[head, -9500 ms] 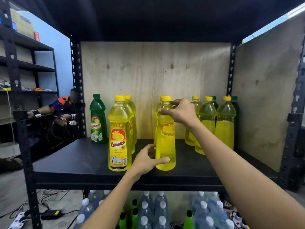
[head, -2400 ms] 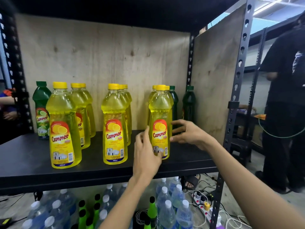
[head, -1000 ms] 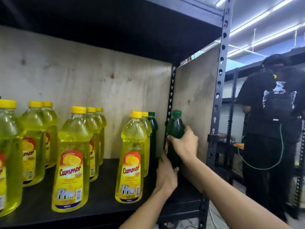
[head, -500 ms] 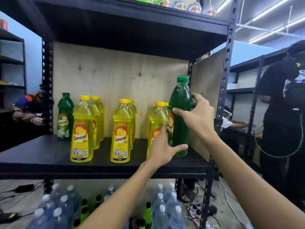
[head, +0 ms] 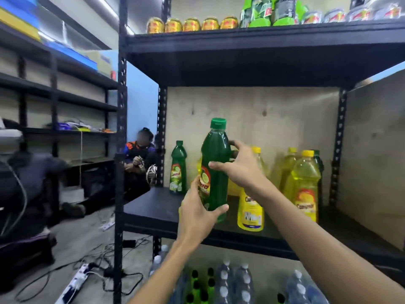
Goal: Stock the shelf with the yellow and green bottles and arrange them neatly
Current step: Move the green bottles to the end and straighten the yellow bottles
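Observation:
I hold a green bottle [head: 215,163] upright in the air in front of the black shelf [head: 153,210]. My left hand [head: 198,213] cups its lower part and base. My right hand [head: 242,170] grips its middle from the right. A second green bottle [head: 178,168] stands at the shelf's back left corner. Several yellow bottles stand in rows to the right, one [head: 249,212] just right of my hands and another [head: 305,185] further right. A dark green bottle [head: 318,156] shows behind the rightmost row.
Cans and green packs [head: 258,15] fill the shelf above. Water bottles [head: 232,284] and green bottle tops sit below. A seated person [head: 140,156] is to the left behind the rack, another figure [head: 26,194] nearer. Cables and a power strip [head: 76,281] lie on the floor.
Both hands have carried the green bottle from the shelf's right end leftward across the yellow rows, and it is now near the left half. My view has swung left.

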The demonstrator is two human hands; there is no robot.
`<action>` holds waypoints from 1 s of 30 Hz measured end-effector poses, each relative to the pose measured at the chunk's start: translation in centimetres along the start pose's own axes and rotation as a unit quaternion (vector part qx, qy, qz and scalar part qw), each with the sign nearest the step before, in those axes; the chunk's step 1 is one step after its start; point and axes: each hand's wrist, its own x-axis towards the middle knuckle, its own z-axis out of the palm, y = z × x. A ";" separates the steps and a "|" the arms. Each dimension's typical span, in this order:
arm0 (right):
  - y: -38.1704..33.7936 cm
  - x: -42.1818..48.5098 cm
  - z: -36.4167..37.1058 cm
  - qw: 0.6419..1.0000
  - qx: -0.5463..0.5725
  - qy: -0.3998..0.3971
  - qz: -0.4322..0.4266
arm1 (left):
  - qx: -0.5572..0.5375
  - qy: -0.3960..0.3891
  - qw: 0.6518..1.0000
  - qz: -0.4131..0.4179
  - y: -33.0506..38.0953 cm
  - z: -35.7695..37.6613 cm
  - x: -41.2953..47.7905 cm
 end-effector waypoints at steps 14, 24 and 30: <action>-0.2 11.2 17.8 0.989 -0.102 -0.091 -0.065 | 0.096 0.136 0.983 -0.074 -15.4 -1.9 9.9; 6.2 18.9 22.3 0.991 -0.105 -0.076 0.042 | 0.108 0.051 0.985 -0.121 -21.6 1.6 15.1; 8.2 20.7 23.1 0.988 -0.099 -0.098 0.065 | 0.149 0.016 0.978 -0.148 -22.2 2.7 15.7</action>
